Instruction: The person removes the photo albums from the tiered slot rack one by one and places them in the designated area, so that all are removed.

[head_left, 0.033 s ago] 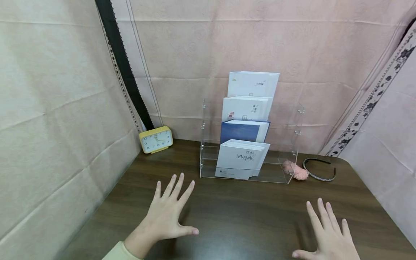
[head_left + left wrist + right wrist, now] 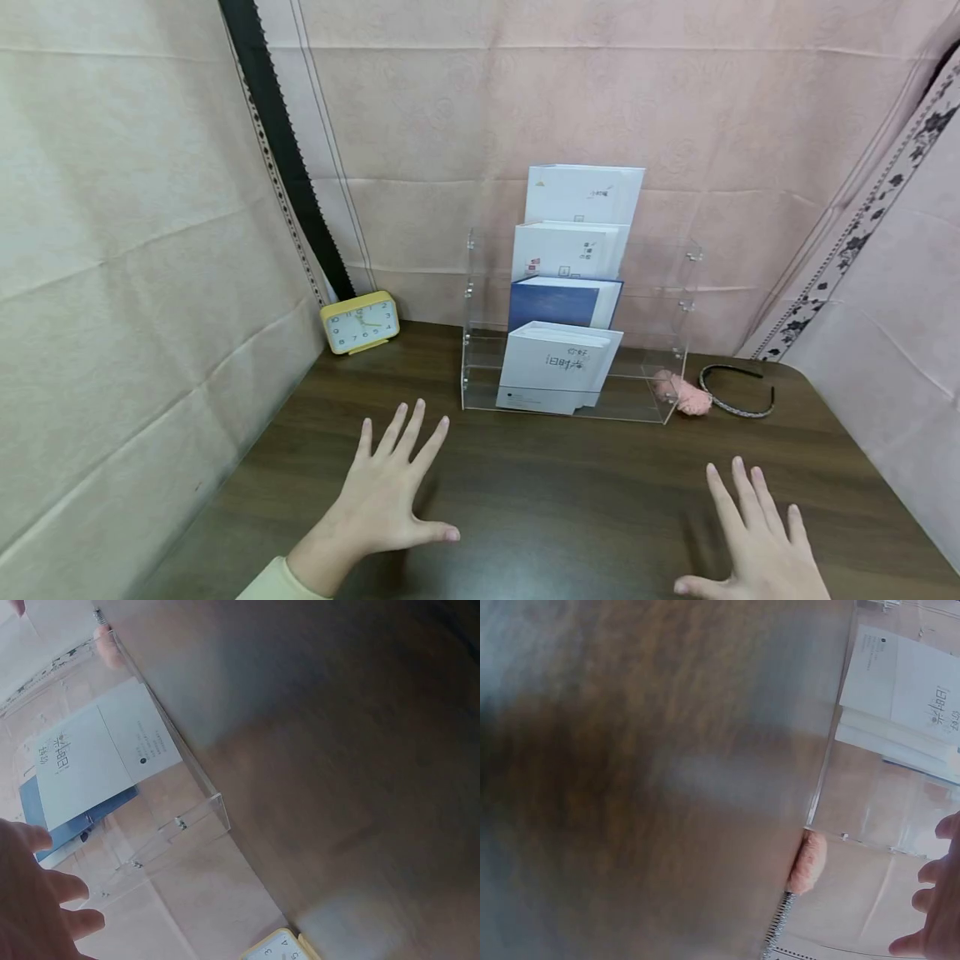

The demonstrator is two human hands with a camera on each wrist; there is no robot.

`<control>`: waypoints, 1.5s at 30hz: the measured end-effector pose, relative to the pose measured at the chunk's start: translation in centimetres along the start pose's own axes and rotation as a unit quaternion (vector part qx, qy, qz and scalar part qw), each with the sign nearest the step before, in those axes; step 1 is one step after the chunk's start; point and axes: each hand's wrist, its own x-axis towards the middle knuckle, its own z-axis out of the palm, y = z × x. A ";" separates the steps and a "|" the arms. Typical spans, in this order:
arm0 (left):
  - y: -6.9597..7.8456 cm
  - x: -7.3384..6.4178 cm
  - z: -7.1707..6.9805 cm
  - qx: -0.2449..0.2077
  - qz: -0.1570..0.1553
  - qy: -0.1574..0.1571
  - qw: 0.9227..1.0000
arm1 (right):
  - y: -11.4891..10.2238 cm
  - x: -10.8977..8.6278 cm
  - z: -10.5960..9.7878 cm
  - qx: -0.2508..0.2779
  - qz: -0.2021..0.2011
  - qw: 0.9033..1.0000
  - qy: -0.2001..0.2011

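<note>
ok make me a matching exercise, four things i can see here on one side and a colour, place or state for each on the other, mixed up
1. clock
2. rack
3. headband
4. left hand

A. clear, holding white and blue books
B. fingers spread, pale sleeve at the wrist
C. yellow frame, white face
D. on the desk, right of the rack

Pairs: 1-C, 2-A, 3-D, 4-B

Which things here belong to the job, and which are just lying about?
Likely the job (nearest the empty left hand and right hand):
clear rack
books
headband
pink fuzzy item

Likely just there:
yellow clock
cloth hangings
</note>
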 end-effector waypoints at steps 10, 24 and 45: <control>-0.1 0.0 0.9 -0.009 -0.001 0.000 1.000 | 0.2 0.7 1.0 0.000 -0.005 1.000 -0.009; -4.9 7.0 -3.4 -0.321 -0.152 0.075 0.932 | 0.4 5.4 -2.2 0.291 0.035 0.941 0.169; -5.1 18.4 6.5 -0.562 -0.291 0.041 0.773 | -0.9 19.8 5.5 0.486 0.118 0.858 0.116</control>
